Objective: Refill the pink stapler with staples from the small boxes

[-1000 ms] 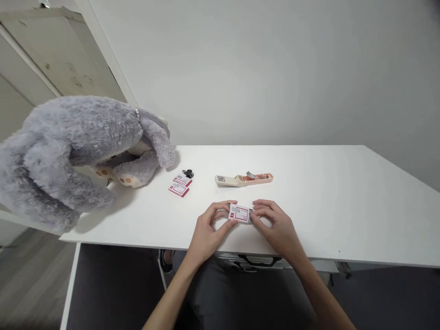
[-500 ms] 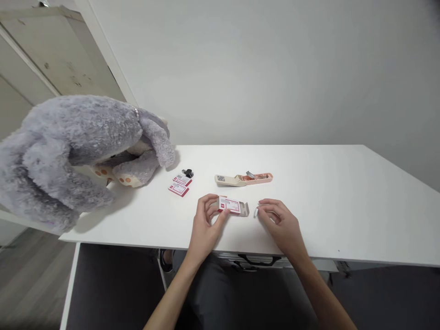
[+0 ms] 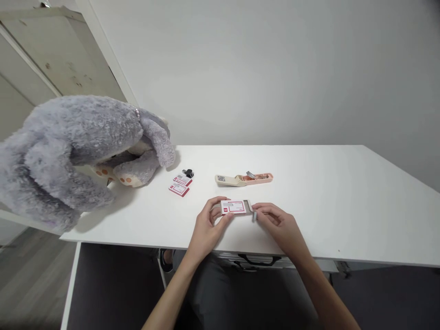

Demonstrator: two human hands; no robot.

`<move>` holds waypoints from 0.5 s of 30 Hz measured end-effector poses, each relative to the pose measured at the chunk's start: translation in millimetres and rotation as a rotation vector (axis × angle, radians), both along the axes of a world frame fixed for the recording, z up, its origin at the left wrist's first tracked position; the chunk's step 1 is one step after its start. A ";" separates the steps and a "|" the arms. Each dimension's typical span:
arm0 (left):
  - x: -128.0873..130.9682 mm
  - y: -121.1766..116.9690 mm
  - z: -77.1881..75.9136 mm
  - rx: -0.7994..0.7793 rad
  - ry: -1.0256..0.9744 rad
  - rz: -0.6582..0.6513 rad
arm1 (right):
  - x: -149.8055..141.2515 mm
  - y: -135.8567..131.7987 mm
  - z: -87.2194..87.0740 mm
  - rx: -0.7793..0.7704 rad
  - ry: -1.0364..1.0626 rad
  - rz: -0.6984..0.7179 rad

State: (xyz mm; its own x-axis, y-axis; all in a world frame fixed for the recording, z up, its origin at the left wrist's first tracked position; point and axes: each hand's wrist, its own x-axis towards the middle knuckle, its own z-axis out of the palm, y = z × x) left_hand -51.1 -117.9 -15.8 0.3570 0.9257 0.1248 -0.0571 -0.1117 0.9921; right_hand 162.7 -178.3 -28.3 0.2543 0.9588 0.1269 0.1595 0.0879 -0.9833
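My left hand grips a small white and red cardboard box between thumb and fingers, just above the tabletop. The box's right end flap stands open, facing my right hand. Pinched in my right fingertips is a short silver strip, which looks like a row of staples. It is close beside the open flap; whether it touches is hard to tell. Behind the hands lies a long hinged beige and pink case, opened out, with small metal pieces in its pink half.
Two similar red and white boxes lie to the left, with a small black item behind them. A big grey plush toy fills the table's left end. The white table meets a wall at its back.
My left hand has shifted the box slightly right and turned its printed face up more. My right hand has brought the silver strip left and down, closer to the open flap.
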 end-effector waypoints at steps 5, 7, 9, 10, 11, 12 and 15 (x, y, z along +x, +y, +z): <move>0.0 -0.2 -0.6 -0.014 -0.006 -0.006 | -0.8 -2.0 2.4 0.024 0.004 0.029; 0.3 0.1 -0.5 -0.017 -0.007 -0.006 | -0.9 -2.7 2.6 0.025 -0.003 0.068; 0.6 0.2 0.4 -0.022 -0.011 -0.008 | -1.1 -3.4 2.3 0.023 -0.022 0.094; 0.7 0.1 1.1 -0.027 -0.014 -0.010 | -1.2 -3.7 2.1 0.022 -0.031 0.098; 0.7 -0.1 1.8 -0.031 -0.018 -0.014 | -1.3 -4.0 1.8 0.022 -0.037 0.099; 0.7 -0.2 2.5 -0.035 -0.022 -0.019 | -1.3 -4.1 1.5 0.023 -0.041 0.099; 0.3 -0.7 3.9 -0.041 -0.024 -0.037 | -0.9 -4.2 0.9 0.043 -0.055 0.106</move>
State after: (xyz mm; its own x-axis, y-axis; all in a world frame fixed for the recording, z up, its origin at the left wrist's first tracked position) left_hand -50.8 -118.6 -12.0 0.3888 0.9162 0.0964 -0.0846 -0.0687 0.9940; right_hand 161.8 -182.5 -27.4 0.1431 0.9733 0.1797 0.2007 0.1493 -0.9682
